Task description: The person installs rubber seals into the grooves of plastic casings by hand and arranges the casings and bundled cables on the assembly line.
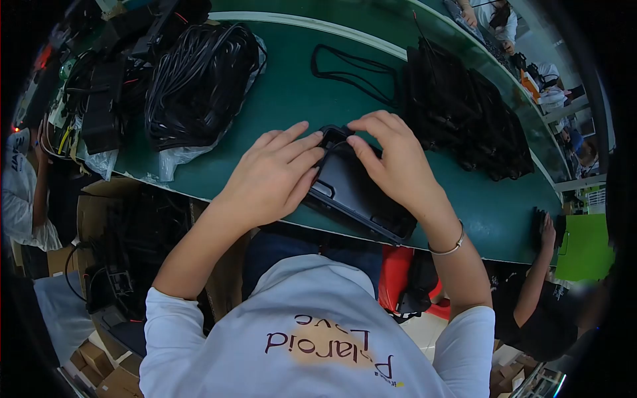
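Observation:
A black plastic case [361,189], a shallow open shell with a raised rim, lies slanted at the table's near edge. My left hand [275,176] is at its upper left side, fingers stretched out and fingertips on the rim. At the far end, my right hand [395,156] has its thumb and forefinger bent in a pinch at the rim. A thin black cord [336,144] runs along the case's end to these fingertips; its full path is hidden. Loose loops of similar thin black cord [355,58] rest on the table beyond my hands.
Bundled black cables [199,86] in a plastic bag stand at left, beside black boxes [103,106] and wires. Black cases [464,106] are piled at right along the table's raised edge. A carton [99,219] stands below left. A co-worker's hand [548,232] touches the table's right end.

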A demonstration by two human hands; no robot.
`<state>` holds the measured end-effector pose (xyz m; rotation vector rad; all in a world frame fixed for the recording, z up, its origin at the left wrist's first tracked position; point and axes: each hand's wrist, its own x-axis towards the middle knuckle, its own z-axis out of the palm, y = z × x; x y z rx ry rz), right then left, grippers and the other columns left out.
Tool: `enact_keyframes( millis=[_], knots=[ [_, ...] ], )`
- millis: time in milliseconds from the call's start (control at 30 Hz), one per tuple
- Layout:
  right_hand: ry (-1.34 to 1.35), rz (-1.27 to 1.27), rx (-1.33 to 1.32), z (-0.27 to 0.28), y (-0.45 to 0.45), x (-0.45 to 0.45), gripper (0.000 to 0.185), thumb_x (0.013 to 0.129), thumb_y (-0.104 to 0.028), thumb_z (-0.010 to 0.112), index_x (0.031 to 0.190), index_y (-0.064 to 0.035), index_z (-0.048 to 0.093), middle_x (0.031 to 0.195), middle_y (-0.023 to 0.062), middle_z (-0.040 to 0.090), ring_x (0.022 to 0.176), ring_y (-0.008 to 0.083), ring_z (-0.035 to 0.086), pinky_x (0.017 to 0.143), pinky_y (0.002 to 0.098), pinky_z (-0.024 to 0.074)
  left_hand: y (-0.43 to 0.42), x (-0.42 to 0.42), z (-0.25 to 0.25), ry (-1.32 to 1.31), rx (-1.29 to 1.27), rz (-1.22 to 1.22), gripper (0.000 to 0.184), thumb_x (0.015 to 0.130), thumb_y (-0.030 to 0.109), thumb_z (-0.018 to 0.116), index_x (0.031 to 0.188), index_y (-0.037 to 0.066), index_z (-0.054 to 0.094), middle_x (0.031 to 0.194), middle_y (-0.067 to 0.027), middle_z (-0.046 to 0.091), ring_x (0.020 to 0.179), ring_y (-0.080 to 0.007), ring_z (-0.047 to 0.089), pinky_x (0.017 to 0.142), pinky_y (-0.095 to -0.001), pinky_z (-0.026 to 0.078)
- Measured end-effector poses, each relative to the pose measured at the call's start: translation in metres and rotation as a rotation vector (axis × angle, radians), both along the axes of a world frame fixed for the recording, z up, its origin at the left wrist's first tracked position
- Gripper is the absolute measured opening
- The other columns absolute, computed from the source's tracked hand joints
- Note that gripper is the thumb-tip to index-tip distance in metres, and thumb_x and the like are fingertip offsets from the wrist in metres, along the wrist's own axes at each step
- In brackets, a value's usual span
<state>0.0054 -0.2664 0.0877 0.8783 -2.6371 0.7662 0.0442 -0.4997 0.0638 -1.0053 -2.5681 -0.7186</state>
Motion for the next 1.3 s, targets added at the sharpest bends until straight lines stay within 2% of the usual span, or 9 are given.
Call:
enact_keyframes(
  millis=[167, 333, 433, 667, 733, 967, 1033, 1167, 1300],
  knots=[
    [-0.143, -0.066, 0.054, 0.004, -0.014, -0.011, 0.016, 0.087, -0.017, 0.07, 0.096, -0.0037, 0.071, 0.096, 0.0131, 0.065, 0.095, 0.0315, 0.063, 0.082, 0.0407, 0.051, 0.0, -0.004, 0.004, 0.034, -0.076, -0.024, 0.028, 0.085, 0.007, 0.062, 0.112, 0.003, 0.064, 0.139, -0.0145, 0.057, 0.132, -0.0341, 0.051, 0.104, -0.0468, 0.041],
    [-0.718, -0.092, -0.184, -0.007, -0.017, -0.041, 0.016, 0.089, -0.016, 0.071, 0.094, -0.0003, 0.068, 0.089, 0.0052, 0.068, 0.081, 0.0121, 0.064, 0.075, 0.0265, 0.051, -0.001, -0.013, 0.005, -0.029, -0.067, -0.091, 0.025, 0.08, 0.006, 0.061, 0.105, 0.003, 0.062, 0.135, -0.0153, 0.058, 0.131, -0.0351, 0.051, 0.105, -0.0484, 0.041],
    [-0.939, -0.046, -0.268, -0.01, -0.019, -0.053, 0.017, 0.091, -0.017, 0.07, 0.092, 0.0, 0.068, 0.089, 0.0037, 0.069, 0.082, 0.0094, 0.062, 0.074, 0.0247, 0.05, 0.001, -0.016, 0.003, -0.004, -0.037, -0.088, 0.025, 0.077, 0.005, 0.061, 0.102, 0.002, 0.061, 0.131, -0.0156, 0.06, 0.129, -0.0352, 0.052, 0.105, -0.049, 0.041],
    [-1.121, -0.075, -0.267, -0.017, -0.02, -0.065, 0.021, 0.087, -0.022, 0.07, 0.093, -0.0019, 0.072, 0.091, 0.0057, 0.07, 0.084, 0.0132, 0.062, 0.073, 0.0261, 0.0488, 0.0, -0.013, -0.005, -0.007, 0.002, -0.105, 0.024, 0.075, 0.002, 0.056, 0.099, 0.002, 0.059, 0.132, -0.0164, 0.059, 0.131, -0.0382, 0.051, 0.105, -0.0498, 0.04],
    [-1.053, 0.08, -0.283, -0.015, -0.015, -0.065, 0.024, 0.09, -0.023, 0.069, 0.1, -0.0009, 0.071, 0.094, 0.0062, 0.07, 0.089, 0.0125, 0.062, 0.077, 0.0253, 0.049, 0.0, -0.014, -0.005, 0.001, 0.0, -0.11, 0.024, 0.075, 0.002, 0.054, 0.098, 0.002, 0.058, 0.138, -0.0173, 0.056, 0.135, -0.0399, 0.046, 0.107, -0.05, 0.038],
    [-0.655, -0.093, -0.527, 0.007, 0.052, -0.01, 0.023, 0.099, -0.018, 0.061, 0.111, 0.0009, 0.067, 0.1, 0.0044, 0.068, 0.093, 0.0109, 0.062, 0.086, 0.0254, 0.0497, 0.002, -0.015, 0.005, -0.085, -0.057, -0.132, 0.026, 0.074, -0.001, 0.051, 0.1, 0.001, 0.056, 0.146, -0.0178, 0.05, 0.142, -0.0395, 0.04, 0.113, -0.0524, 0.033],
    [-0.602, -0.172, -0.401, 0.001, 0.052, 0.006, 0.023, 0.097, -0.017, 0.062, 0.113, -0.002, 0.068, 0.098, 0.0059, 0.07, 0.087, 0.011, 0.063, 0.078, 0.0265, 0.0503, 0.004, -0.017, 0.012, -0.153, -0.136, -0.13, 0.025, 0.077, 0.001, 0.053, 0.102, 0.001, 0.056, 0.148, -0.0179, 0.048, 0.143, -0.0383, 0.038, 0.115, -0.0534, 0.031],
    [-0.087, -0.031, 0.021, -0.005, 0.025, 0.025, 0.03, 0.092, -0.017, 0.062, 0.12, -0.0069, 0.066, 0.117, 0.0061, 0.066, 0.106, 0.0293, 0.059, 0.091, 0.0431, 0.0427, 0.012, -0.021, 0.02, -0.078, -0.161, -0.156, 0.039, 0.084, 0.012, 0.059, 0.121, 0.001, 0.056, 0.151, -0.0182, 0.045, 0.144, -0.0378, 0.036, 0.117, -0.0516, 0.029],
    [0.056, -0.022, 0.371, -0.011, 0.018, 0.039, 0.046, 0.095, -0.023, 0.06, 0.137, -0.0048, 0.053, 0.138, 0.0087, 0.056, 0.111, 0.0302, 0.058, 0.094, 0.0457, 0.0411, 0.016, -0.022, 0.006, -0.217, -0.114, -0.293, 0.076, 0.093, 0.037, 0.059, 0.154, 0.002, 0.031, 0.156, -0.0195, 0.039, 0.146, -0.0391, 0.032, 0.118, -0.0479, 0.027]
  ],
)
